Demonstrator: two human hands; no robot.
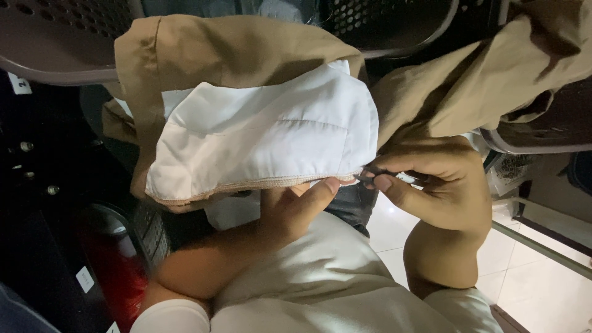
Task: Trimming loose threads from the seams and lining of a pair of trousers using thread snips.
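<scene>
Three small white labels show, all placed here against the tan garment [246,55] with the white lining. One square label [20,84] sits on the dark surface far to its left, level with its upper half. A second, tilted label [84,279] lies well below its lower left corner, beside something red. A third [113,327] peeks in at the bottom edge, below that.

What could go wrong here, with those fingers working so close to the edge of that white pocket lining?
The right hand pinches a small dark tool at the stitched edge of the white lining, right beside the left hand's thumb; a slip might nick it. The tool could also snag the thin lining. The tan garment hangs loosely over a perforated basket and might slide off.
</scene>
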